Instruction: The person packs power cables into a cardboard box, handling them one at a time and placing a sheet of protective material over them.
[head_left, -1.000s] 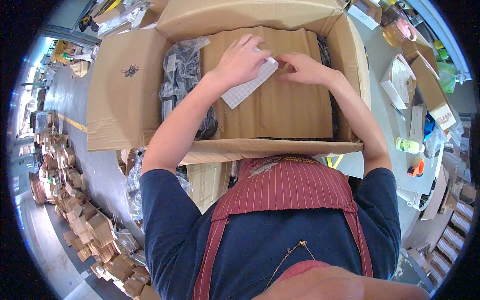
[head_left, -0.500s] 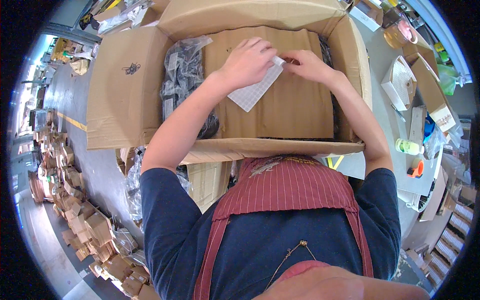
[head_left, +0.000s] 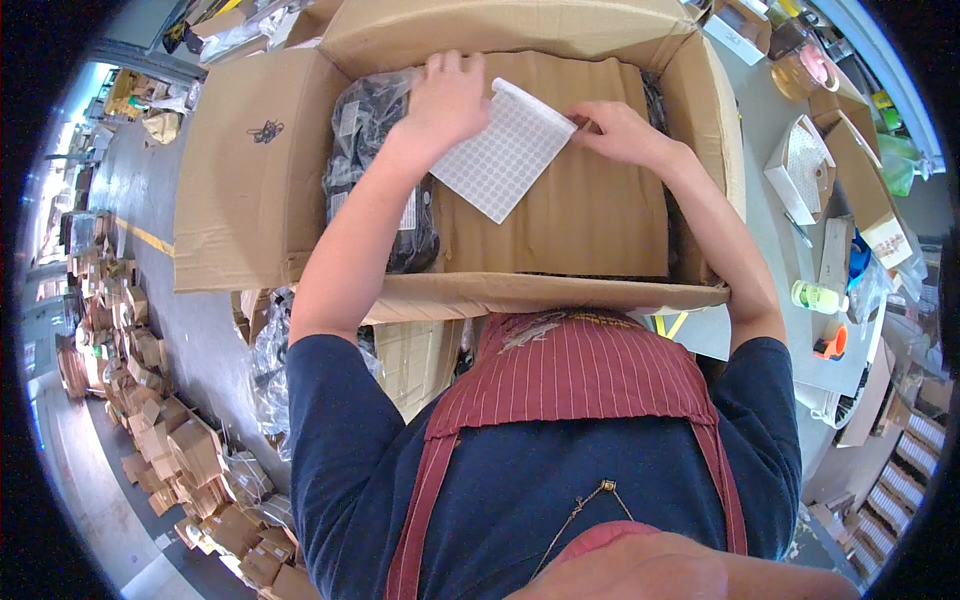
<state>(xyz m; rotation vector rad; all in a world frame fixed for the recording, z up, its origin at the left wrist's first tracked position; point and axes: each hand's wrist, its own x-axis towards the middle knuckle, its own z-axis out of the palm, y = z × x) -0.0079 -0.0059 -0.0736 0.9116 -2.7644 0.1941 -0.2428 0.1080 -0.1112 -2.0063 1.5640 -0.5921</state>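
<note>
Person's right hand point(head_left: 622, 132) at the right corner of a white sheet point(head_left: 500, 158) printed with rows of small round marks; thumb and fingers narrow, pinching that corner. Left hand point(head_left: 448, 100) beside the sheet's left edge, knuckles up, fingers bent and pointing away from the person; fingertips not clear, cannot tell whether they grip anything. Sheet sits slanted, one corner toward the person, far edge curled up into a narrow roll. It is over a brown cardboard panel point(head_left: 575, 235) inside a big open carton point(head_left: 540, 297), left of the panel's middle; cannot tell if it lies flat on it.

Left of the panel: dark items in clear plastic point(head_left: 350, 150) with white labels, partly under left hand and forearm. Dark strip of contents along the panel's right side too. Carton's left flap point(head_left: 235, 180) folded out, small dark print on it.

Right: grey bench point(head_left: 752, 105) with a white open box point(head_left: 800, 165), a bottle with pale green contents point(head_left: 818, 297) and an orange tape dispenser point(head_left: 832, 342). Left: heap of cardboard boxes point(head_left: 190, 450) on the floor, yellow line point(head_left: 145, 237) beyond. Person wears a maroon striped apron point(head_left: 570, 370).
</note>
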